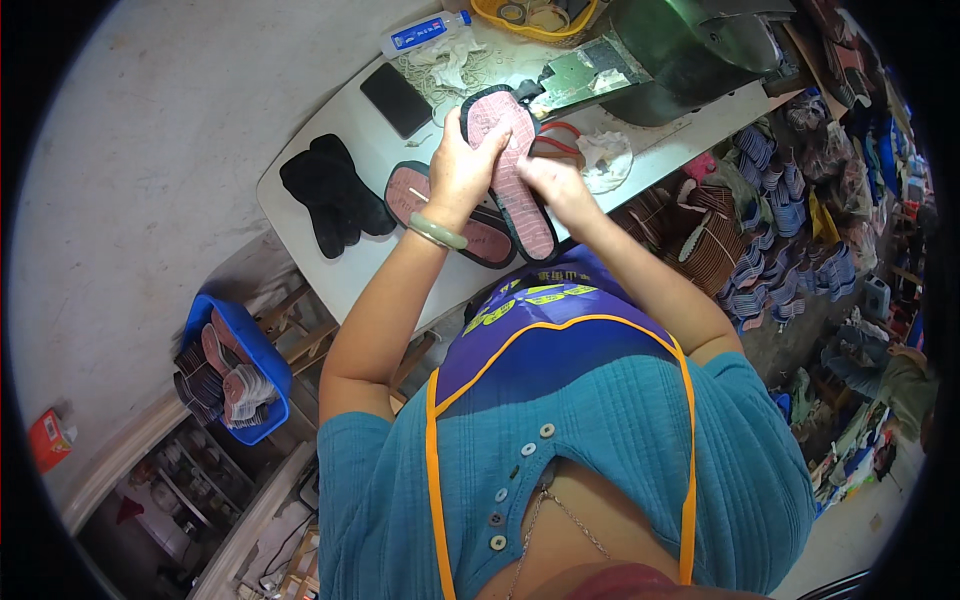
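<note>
At the far left, shows a red carton (50,440) by the pale wall, then a blue plastic basket (268,370) loaded with pink and striped insoles (245,390). Further right, shows the rounded end of a white tabletop (365,275), bearing black fuzzy pieces (330,190), a dark smartphone (397,100) and, toward the wall, a blue-labelled bottle (420,35). Next, shows a second slipper sole (403,190) lying on the tabletop, partly hidden by the left wrist, with a tangle of pale string (440,85) beyond. Clasps with the left hand (462,170), green bangle (437,232) on its wrist, a pink-topped, dark-edged slipper sole (520,205), thumb pressed on the pink face, other fingers mostly hidden behind. Holds this sole aslant at the centre, between both hands, near end close to the purple apron (500,335). Bends the right hand (560,190) in to the sole's right edge, fingers curled; cannot tell pinching from mere touching there. Beyond, shows red loop handles (567,127), a green metal machine (690,60) and, rightmost, heaped striped insoles (770,190) below the tabletop.
</note>
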Motion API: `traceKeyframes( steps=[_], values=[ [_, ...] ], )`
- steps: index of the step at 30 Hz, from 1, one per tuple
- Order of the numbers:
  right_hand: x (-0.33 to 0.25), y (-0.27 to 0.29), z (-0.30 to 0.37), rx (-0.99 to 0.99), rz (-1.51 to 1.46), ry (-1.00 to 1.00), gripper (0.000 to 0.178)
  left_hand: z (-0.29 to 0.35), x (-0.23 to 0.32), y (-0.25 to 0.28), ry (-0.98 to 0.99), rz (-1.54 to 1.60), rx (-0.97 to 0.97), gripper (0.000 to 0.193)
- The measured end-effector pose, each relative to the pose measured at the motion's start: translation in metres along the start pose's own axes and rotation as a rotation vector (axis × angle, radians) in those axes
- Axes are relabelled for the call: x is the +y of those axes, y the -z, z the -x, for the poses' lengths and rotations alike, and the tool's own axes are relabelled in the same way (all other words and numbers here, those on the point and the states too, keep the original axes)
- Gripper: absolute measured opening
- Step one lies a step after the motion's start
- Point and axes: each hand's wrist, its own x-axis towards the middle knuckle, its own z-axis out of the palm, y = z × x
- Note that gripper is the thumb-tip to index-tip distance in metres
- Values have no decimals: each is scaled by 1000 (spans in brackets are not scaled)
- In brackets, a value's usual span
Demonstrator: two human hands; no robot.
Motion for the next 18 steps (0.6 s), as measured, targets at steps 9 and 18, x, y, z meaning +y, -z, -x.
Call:
traceKeyframes(
  steps=[9,18],
  values=[
    [-4,19,-3,-331,-235,-217,27,-16,2,-5,-66,-133,240,73],
    [-28,35,1,-288,-185,-195,29,-33,-3,-13,2,-119,283,73]
  ],
)
